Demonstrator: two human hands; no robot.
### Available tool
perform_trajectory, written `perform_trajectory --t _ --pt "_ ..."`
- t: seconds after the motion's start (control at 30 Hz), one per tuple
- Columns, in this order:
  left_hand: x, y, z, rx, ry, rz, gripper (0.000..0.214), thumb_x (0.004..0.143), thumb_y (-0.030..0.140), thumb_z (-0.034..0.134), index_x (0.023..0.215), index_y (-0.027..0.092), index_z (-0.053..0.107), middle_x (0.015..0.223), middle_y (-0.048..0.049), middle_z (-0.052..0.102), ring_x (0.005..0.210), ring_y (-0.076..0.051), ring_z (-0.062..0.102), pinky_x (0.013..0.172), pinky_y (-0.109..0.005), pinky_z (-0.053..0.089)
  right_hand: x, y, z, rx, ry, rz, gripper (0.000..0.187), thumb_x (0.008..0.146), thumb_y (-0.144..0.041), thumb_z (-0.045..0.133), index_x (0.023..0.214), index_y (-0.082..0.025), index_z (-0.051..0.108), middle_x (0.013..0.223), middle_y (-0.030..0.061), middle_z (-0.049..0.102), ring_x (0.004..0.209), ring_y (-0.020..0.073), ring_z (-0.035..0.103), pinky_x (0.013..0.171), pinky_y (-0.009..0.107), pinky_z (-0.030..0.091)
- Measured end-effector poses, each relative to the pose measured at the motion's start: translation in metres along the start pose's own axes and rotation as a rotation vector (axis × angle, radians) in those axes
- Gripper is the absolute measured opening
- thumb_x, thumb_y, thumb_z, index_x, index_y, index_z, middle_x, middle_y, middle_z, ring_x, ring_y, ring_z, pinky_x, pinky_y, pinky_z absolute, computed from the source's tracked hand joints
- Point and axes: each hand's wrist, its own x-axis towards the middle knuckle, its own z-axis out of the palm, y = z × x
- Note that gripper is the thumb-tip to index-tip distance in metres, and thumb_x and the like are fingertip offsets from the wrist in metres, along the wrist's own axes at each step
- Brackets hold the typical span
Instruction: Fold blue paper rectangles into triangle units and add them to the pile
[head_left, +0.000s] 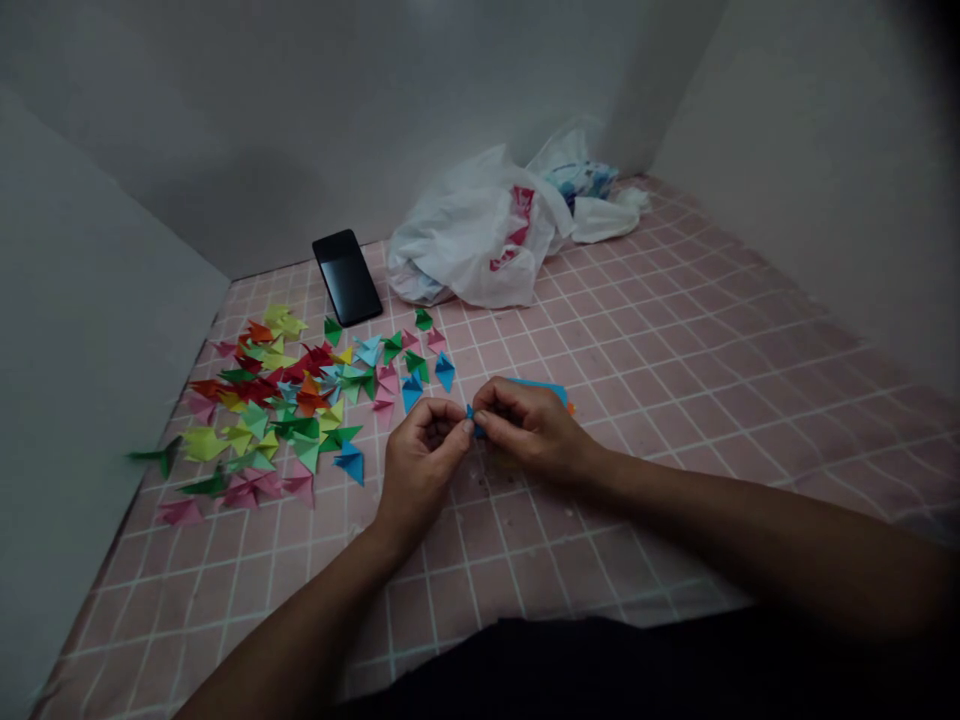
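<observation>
Between my two hands is a small folded piece of blue paper, mostly hidden by the fingers. My left hand pinches it from the left, thumb against the curled fingers. From the other side my right hand grips it with thumb and index finger. Under and behind the right hand lies blue paper, with a bit of orange showing at its edge. To the left spreads a pile of folded paper cranes in red, green, yellow, pink and blue. A blue crane lies just beyond my left hand.
A black phone lies behind the cranes. Crumpled white plastic bags sit against the back wall. The surface has a pink checked cloth, with walls on the left, back and right. One dark green crane overhangs the left edge.
</observation>
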Motion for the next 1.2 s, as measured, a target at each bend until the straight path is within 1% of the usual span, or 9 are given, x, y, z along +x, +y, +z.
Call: perform_trajectory --t 0.1,0.2,0.27,0.37,0.6,0.73,0.83,1.07,1.2 --pt "-0.0002 -0.001 -0.0006 0.037 0.004 0.013 0.013 0.079 0.029 0.071 0.082 0.018 0.064 0.078 -0.0005 0.064 0.07 -0.013 0.06 0.066 -0.025 0.049 -0.001 0.0001 0.0001 -0.077 -0.002 -0.072 0.012 0.09 -0.019 0.052 0.078 -0.019 0.053 0.071 -0.0006 0.058 0.064 0.012 0.051 0.061 0.025 0.038" --pt "-0.0008 -0.0004 -0.0007 0.107 0.046 0.056 0.01 0.08 0.026 0.069 0.084 0.018 0.064 0.078 -0.0005 0.065 0.069 -0.013 0.06 0.064 -0.025 0.048 -0.0026 -0.0007 0.001 -0.098 -0.003 -0.099 0.012 0.091 -0.019 0.051 0.079 -0.019 0.053 0.072 0.0004 0.059 0.065 0.0127 0.053 0.062 0.026 0.039" --pt "-0.0014 0.0007 -0.0005 0.17 0.077 0.099 0.009 0.079 0.024 0.069 0.082 0.019 0.063 0.076 -0.0001 0.064 0.068 -0.013 0.06 0.063 -0.025 0.047 -0.0035 -0.001 0.0019 -0.102 0.015 -0.101 0.012 0.091 -0.018 0.051 0.079 -0.019 0.053 0.072 0.0001 0.058 0.065 0.0126 0.053 0.062 0.026 0.039" --pt "-0.002 0.0017 -0.0001 0.244 0.075 0.144 0.007 0.08 0.023 0.068 0.078 0.019 0.063 0.075 -0.0001 0.063 0.068 -0.013 0.059 0.063 -0.025 0.047 -0.004 -0.0012 0.0027 -0.106 0.037 -0.092 0.012 0.092 -0.018 0.052 0.08 -0.019 0.053 0.069 -0.0011 0.056 0.064 0.0125 0.052 0.062 0.027 0.039" --pt "-0.002 -0.0005 -0.0005 0.234 0.07 0.129 0.006 0.081 0.024 0.068 0.08 0.019 0.063 0.076 -0.0008 0.065 0.068 -0.014 0.06 0.064 -0.026 0.047 -0.0029 0.0013 0.0015 -0.031 0.019 -0.074 0.011 0.092 -0.019 0.052 0.081 -0.018 0.054 0.072 -0.0008 0.056 0.065 0.0118 0.052 0.062 0.026 0.04" --pt "-0.0019 0.0002 -0.0009 0.316 0.08 0.159 0.006 0.082 0.023 0.066 0.08 0.019 0.062 0.076 -0.0007 0.063 0.068 -0.014 0.059 0.064 -0.026 0.046 -0.0024 0.0032 0.0025 -0.008 0.015 -0.072 0.009 0.091 -0.017 0.052 0.082 -0.018 0.056 0.073 -0.0006 0.057 0.065 0.0118 0.053 0.062 0.025 0.041" --pt "-0.0021 0.0005 -0.0009 0.371 0.09 0.182 0.004 0.082 0.022 0.065 0.081 0.019 0.061 0.075 0.0005 0.062 0.066 -0.013 0.058 0.062 -0.025 0.045 -0.0024 0.0036 0.0033 -0.025 0.019 -0.098 0.008 0.09 -0.015 0.053 0.083 -0.017 0.057 0.075 0.0002 0.059 0.068 0.0124 0.055 0.064 0.025 0.041" --pt "-0.003 -0.001 0.0002 0.279 0.092 0.138 0.005 0.082 0.022 0.067 0.083 0.02 0.062 0.074 0.0012 0.065 0.065 -0.012 0.06 0.061 -0.023 0.046 -0.0038 0.0019 0.0034 -0.093 0.048 -0.113 0.009 0.09 -0.015 0.054 0.083 -0.017 0.057 0.074 -0.0002 0.059 0.067 0.012 0.054 0.063 0.025 0.04" --pt "-0.0025 -0.0005 0.0005 0.23 0.079 0.098 0.007 0.082 0.024 0.068 0.083 0.019 0.064 0.075 0.0004 0.066 0.065 -0.012 0.06 0.061 -0.023 0.046 -0.0039 0.0011 0.0034 -0.069 0.054 -0.11 0.009 0.09 -0.015 0.054 0.082 -0.017 0.056 0.073 -0.0009 0.057 0.065 0.0117 0.053 0.062 0.025 0.04"
